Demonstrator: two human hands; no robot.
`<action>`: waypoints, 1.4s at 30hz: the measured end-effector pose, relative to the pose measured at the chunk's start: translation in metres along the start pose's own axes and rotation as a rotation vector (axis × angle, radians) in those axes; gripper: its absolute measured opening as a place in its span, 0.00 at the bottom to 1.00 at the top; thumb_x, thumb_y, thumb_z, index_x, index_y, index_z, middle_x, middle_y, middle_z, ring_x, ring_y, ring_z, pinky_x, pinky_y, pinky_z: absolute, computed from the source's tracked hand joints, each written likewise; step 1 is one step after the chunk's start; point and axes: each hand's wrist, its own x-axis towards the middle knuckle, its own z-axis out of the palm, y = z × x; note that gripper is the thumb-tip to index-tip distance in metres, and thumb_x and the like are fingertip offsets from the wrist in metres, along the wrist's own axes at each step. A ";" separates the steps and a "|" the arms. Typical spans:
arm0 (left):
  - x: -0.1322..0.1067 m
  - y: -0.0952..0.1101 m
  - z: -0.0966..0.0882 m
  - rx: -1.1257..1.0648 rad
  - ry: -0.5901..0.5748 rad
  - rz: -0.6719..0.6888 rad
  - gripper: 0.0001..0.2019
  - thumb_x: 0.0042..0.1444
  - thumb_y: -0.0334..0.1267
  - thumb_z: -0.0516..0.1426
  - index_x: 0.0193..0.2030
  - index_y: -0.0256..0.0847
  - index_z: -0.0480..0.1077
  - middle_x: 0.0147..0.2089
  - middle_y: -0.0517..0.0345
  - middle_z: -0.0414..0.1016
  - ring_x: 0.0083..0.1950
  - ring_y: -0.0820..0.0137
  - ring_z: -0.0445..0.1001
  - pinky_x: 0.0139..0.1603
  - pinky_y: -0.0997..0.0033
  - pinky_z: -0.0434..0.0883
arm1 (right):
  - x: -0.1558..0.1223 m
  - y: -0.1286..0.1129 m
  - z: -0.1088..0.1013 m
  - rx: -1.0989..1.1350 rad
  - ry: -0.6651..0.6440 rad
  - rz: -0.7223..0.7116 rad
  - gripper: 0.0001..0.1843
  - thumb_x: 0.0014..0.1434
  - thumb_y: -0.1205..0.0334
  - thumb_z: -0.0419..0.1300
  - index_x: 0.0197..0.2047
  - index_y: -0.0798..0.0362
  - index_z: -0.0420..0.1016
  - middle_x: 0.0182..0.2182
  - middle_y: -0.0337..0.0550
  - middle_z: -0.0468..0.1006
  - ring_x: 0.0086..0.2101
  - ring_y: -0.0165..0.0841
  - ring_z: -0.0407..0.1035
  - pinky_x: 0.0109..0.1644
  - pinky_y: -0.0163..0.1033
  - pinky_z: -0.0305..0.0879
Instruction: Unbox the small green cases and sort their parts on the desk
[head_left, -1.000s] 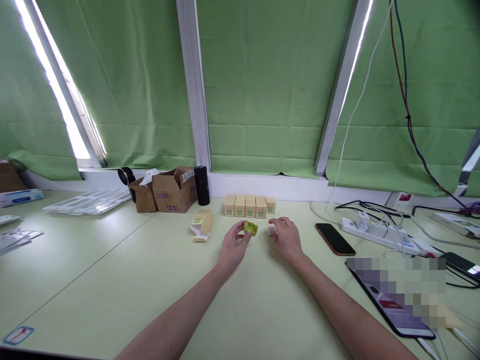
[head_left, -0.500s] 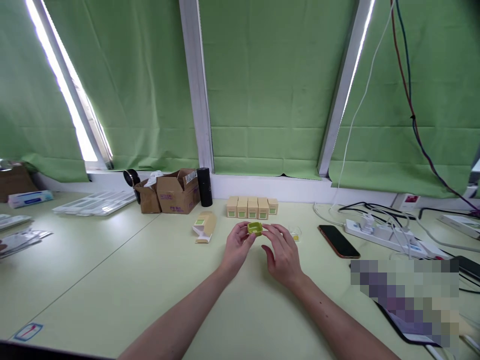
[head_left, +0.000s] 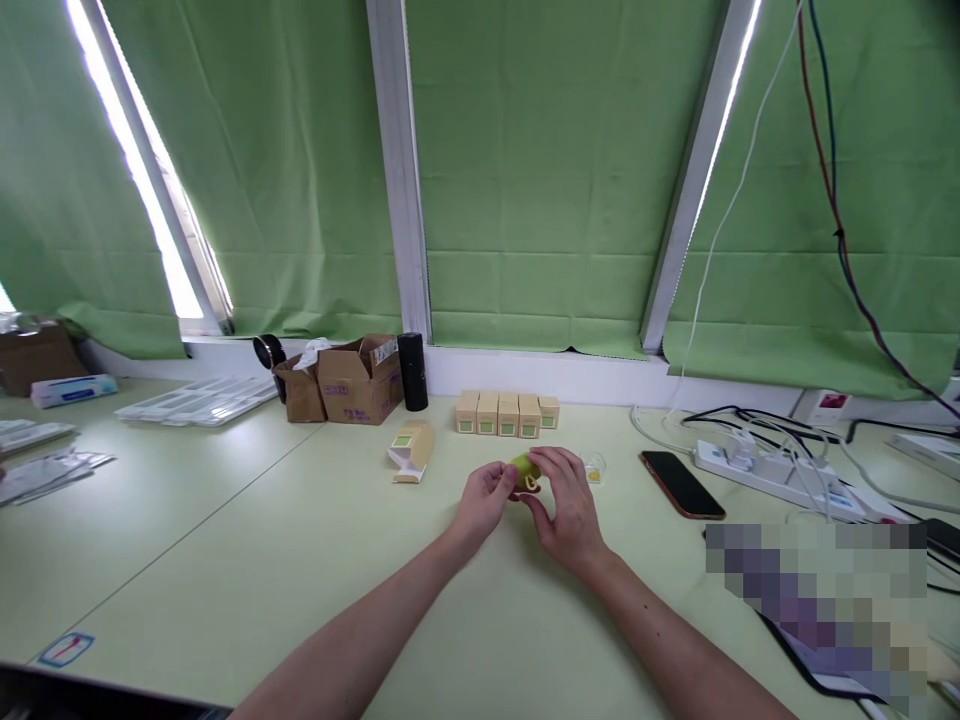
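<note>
My left hand [head_left: 480,505] and my right hand [head_left: 564,502] meet over the pale green table [head_left: 225,540], both pinching a small green lid-like piece [head_left: 523,468] between their fingertips. The piece is tilted, lifted just above the table. A small clear cap with a yellow bit [head_left: 593,468] lies on the table just right of my right hand. Behind the hands a row of several small beige boxes with green labels [head_left: 507,413] stands in a line. An opened beige box [head_left: 412,450] lies on its side to the left.
Two brown cardboard boxes [head_left: 351,379] and a black cylinder [head_left: 412,372] stand by the window sill. A dark phone [head_left: 682,484] lies to the right, with a white power strip and cables [head_left: 772,468] beyond. Flat white trays [head_left: 199,400] lie far left.
My right hand left the table at the right, came over to the green piece and now grips it together with my left hand. The piece has tilted. The view shifted slightly.
</note>
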 end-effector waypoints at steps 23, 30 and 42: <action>0.001 -0.006 -0.005 0.337 0.166 0.224 0.15 0.59 0.51 0.65 0.45 0.43 0.74 0.46 0.51 0.77 0.48 0.62 0.77 0.53 0.60 0.73 | 0.002 -0.005 -0.001 0.176 0.068 0.235 0.20 0.67 0.57 0.59 0.61 0.47 0.67 0.51 0.52 0.76 0.53 0.47 0.69 0.55 0.57 0.72; -0.002 0.003 -0.004 0.470 0.217 0.348 0.12 0.59 0.36 0.65 0.50 0.47 0.76 0.49 0.51 0.74 0.56 0.59 0.70 0.61 0.56 0.71 | 0.001 -0.004 0.000 0.291 0.036 0.250 0.20 0.68 0.59 0.58 0.62 0.47 0.65 0.54 0.52 0.74 0.52 0.43 0.72 0.54 0.53 0.77; -0.003 0.001 -0.006 0.503 0.148 0.388 0.07 0.62 0.34 0.61 0.46 0.46 0.78 0.45 0.52 0.74 0.53 0.61 0.71 0.56 0.59 0.73 | 0.001 -0.005 0.000 0.384 0.006 0.298 0.21 0.69 0.60 0.59 0.63 0.45 0.67 0.56 0.52 0.69 0.51 0.41 0.72 0.48 0.47 0.81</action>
